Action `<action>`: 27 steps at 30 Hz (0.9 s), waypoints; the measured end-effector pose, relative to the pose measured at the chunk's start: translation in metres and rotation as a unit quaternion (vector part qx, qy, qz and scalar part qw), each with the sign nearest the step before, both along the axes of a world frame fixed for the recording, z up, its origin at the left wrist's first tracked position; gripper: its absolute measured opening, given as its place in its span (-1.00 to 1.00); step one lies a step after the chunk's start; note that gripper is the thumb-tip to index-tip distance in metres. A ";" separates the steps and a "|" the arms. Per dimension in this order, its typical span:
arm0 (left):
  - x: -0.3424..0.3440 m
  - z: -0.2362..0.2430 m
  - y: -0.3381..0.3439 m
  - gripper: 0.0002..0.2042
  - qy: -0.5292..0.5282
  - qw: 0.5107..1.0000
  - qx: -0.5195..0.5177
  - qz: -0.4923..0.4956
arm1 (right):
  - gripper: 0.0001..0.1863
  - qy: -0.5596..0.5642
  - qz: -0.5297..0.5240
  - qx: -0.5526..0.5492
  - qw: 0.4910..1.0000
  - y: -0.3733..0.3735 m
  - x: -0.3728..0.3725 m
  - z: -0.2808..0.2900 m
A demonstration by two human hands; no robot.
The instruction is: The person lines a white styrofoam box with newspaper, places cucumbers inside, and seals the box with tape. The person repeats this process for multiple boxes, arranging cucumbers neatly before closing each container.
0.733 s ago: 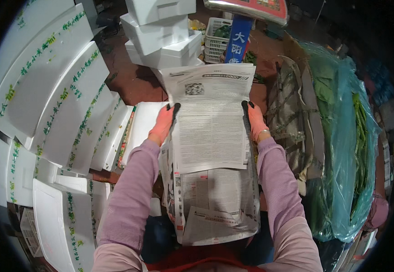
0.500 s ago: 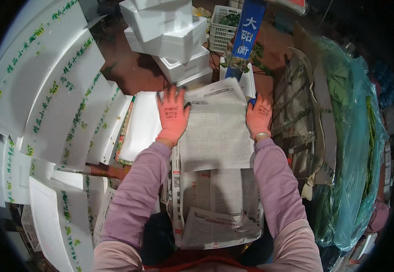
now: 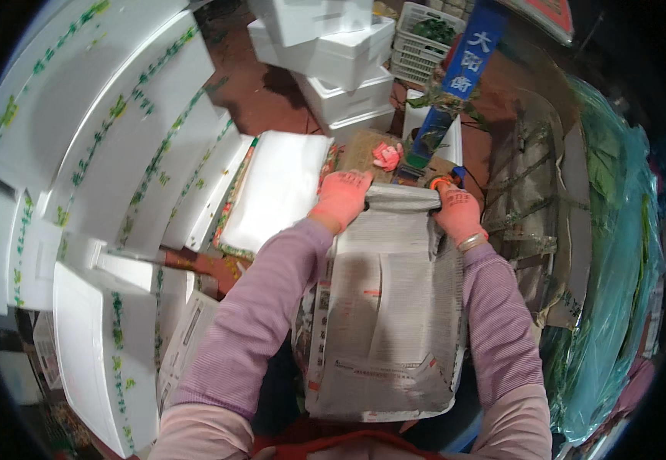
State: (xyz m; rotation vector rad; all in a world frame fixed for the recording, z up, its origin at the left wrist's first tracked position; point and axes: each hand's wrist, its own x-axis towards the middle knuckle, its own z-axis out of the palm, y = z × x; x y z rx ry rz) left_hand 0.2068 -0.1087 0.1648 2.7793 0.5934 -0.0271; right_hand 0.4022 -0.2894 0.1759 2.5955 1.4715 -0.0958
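A large, box-shaped lining of grey-white printed newspaper [image 3: 406,307] lay in front of the person, its long axis running away from the body; whatever was beneath it was hidden. This lining was the landmark for everything around it.

At its far end, a narrow folded strip of the same newspaper [image 3: 403,198] ran crosswise, left to right. The left hand, in a coral-pink glove [image 3: 344,195], had its fingers curled closed on the strip's left end. The right hand, in a matching glove [image 3: 459,213], had its fingers bent around the right end. The strip thus lay directly between the two hands, about equally near each, with the lining's hollow on the near side of them; the thumbs were mostly hidden.

Left of the lining's far end was a flat white foam slab [image 3: 275,188]. Just beyond the lining lay a crumpled pink item [image 3: 387,156], and farther off rose a blue upright post [image 3: 467,69]. Well to the lining's right, a translucent blue-green plastic bag [image 3: 616,268] held leafy greens.
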 end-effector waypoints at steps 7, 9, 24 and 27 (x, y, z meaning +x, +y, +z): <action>-0.173 -0.014 0.045 -0.19 -0.317 0.884 -0.314 0.137 | -0.12 0.214 0.074 0.231 0.946 -0.044 0.007 0.052; -0.278 -0.049 0.015 -0.27 -0.285 0.864 -0.248 0.332 | -0.29 0.368 0.070 0.323 0.869 -0.085 -0.015 0.072; -0.604 -0.200 -0.334 -0.11 0.329 0.665 -0.405 0.535 | -0.40 0.354 -0.095 0.193 0.910 -0.255 -0.197 0.111; -0.612 -0.199 -0.326 -0.30 0.157 0.709 -0.205 0.656 | -0.40 0.406 -0.062 0.219 0.885 -0.248 -0.222 0.124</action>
